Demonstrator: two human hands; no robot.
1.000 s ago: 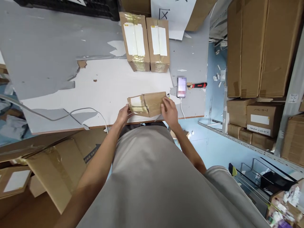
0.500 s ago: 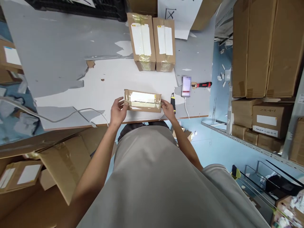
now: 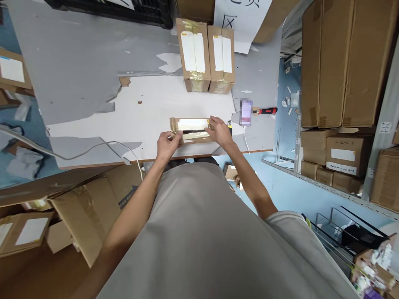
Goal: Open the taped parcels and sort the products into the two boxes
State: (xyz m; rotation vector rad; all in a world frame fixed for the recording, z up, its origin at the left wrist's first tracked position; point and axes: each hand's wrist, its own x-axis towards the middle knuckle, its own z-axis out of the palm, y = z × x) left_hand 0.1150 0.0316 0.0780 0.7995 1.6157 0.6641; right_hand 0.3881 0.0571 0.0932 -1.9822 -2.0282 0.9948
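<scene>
A small cardboard box (image 3: 198, 140) lies near the front edge of the table, with a white label and clear tape on top. A dark gap runs along the seam between its top flaps. My left hand (image 3: 167, 146) pinches the flap edge at the left end of the seam. At the right end, my right hand (image 3: 220, 133) has its fingers closed on the flaps. Just beyond the right hand lies a black and yellow utility knife (image 3: 230, 128), mostly hidden by that hand.
Two taped cardboard boxes (image 3: 205, 58) stand side by side at the back. Right of me lie a phone (image 3: 246, 113) with a white cable and a red-and-black handled tool (image 3: 267, 111). A black crate (image 3: 149, 16) sits at the far edge. Shelved cartons (image 3: 339, 62) stand right; an open carton (image 3: 90, 216) left.
Both hands have moved from the box's ends onto its top seam. A dark gap now shows between the flaps. The right hand now covers most of the knife.
</scene>
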